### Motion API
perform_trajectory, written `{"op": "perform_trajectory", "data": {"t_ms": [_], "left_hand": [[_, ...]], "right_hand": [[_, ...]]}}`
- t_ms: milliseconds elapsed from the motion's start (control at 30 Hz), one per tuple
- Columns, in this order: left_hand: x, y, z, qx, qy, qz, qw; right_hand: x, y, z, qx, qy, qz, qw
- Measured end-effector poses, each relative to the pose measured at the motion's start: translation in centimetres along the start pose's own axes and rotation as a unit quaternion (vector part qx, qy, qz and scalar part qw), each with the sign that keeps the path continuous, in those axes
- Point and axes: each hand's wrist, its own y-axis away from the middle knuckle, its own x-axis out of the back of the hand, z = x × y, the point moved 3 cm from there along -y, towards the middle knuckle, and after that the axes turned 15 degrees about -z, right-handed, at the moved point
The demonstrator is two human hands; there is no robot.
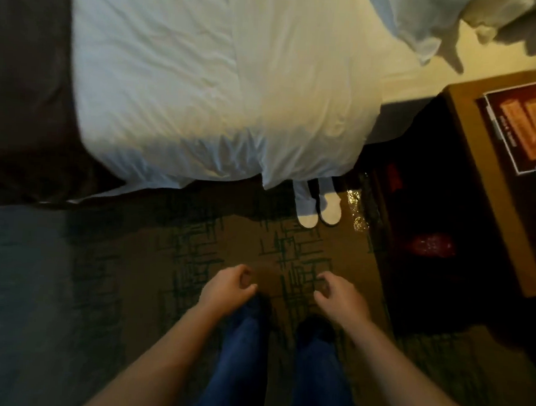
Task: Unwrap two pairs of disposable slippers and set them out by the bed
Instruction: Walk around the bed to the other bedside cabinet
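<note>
One pair of white slippers (318,207) lies side by side on the carpet at the bed's edge, toes partly under the hanging white duvet (222,107). A shiny clear plastic wrapper (358,207) lies on the floor just right of them. My left hand (229,286) and my right hand (338,295) hover over the carpet in front of my legs, well short of the slippers. Both hold nothing, with fingers loosely curled and apart. No second pair is in sight.
A wooden nightstand (467,169) with a red printed card (527,123) stands at the right; something red (430,244) sits in its dark lower part. Pillows (440,28) lie at top right. A dark bed runner (24,90) covers the bed's left end. Patterned carpet (196,245) lies underfoot.
</note>
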Motion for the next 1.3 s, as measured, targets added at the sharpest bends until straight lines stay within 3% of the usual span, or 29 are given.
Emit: {"op": "perform_trajectory", "data": {"t_ms": [233,467,700,900,1000,1100,1300], "left_hand": [[2.5,11.1,-2.6,0.039,0.101,0.074,0.991],[-4.4,18.5,-8.9,0.115,0.271,0.171,0.940],[-14.1,23.9,-17.1,0.218,0.439,0.249,0.835],[-17.7,26.3,-24.2,0.256,0.544,0.275,0.751],[-16.8,27.8,-29.2,0.264,0.552,0.273,0.742],[-14.0,30.7,-35.4,0.264,0.535,0.271,0.755],[-4.9,36.0,-47.8,0.260,0.502,0.308,0.765]], "right_hand": [[0.6,5.7,-7.5,0.070,0.024,0.005,0.997],[-2.3,6.5,-11.3,0.111,0.152,-0.063,0.980],[-10.7,5.7,-16.9,0.149,0.305,-0.144,0.930],[-18.2,4.4,-24.4,0.182,0.414,-0.152,0.879],[-22.1,3.3,-28.5,0.181,0.450,-0.149,0.861],[-25.8,2.7,-32.6,0.177,0.468,-0.166,0.850],[-32.3,1.8,-42.0,0.166,0.412,-0.178,0.878]]}}
